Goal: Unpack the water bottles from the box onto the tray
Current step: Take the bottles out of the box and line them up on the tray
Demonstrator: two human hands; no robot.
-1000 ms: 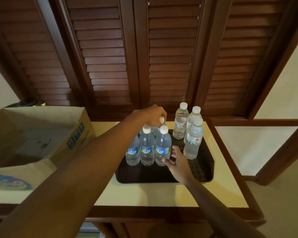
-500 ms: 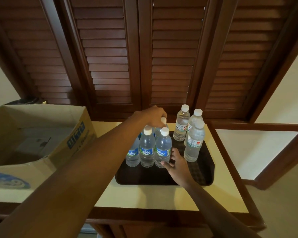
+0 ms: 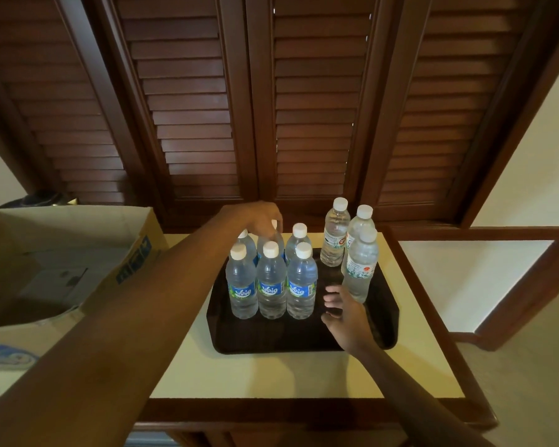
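A dark tray [image 3: 271, 345] lies on the cream table top. Six blue-labelled water bottles stand on it in two rows of three, the front row [image 3: 271, 282] nearest me. Three taller clear bottles [image 3: 359, 262] stand at the tray's right back. My left hand [image 3: 255, 217] reaches over the back row, its fingers curled round the top of the middle back bottle [image 3: 273, 235]. Just right of the front right blue bottle [image 3: 301, 282], my right hand [image 3: 344, 312] hovers over the tray with fingers spread, holding nothing. The open cardboard box [image 3: 133, 262] is at the left.
The table [image 3: 271, 375] has a raised dark wooden edge along the front and right. Dark louvred wooden doors stand right behind it. The box's inside is in shadow. A strip of bare tray floor lies in front of the bottles.
My left hand has shifted left, uncovering the back right bottle's cap. My right hand has drawn back a little from the front right blue bottle.
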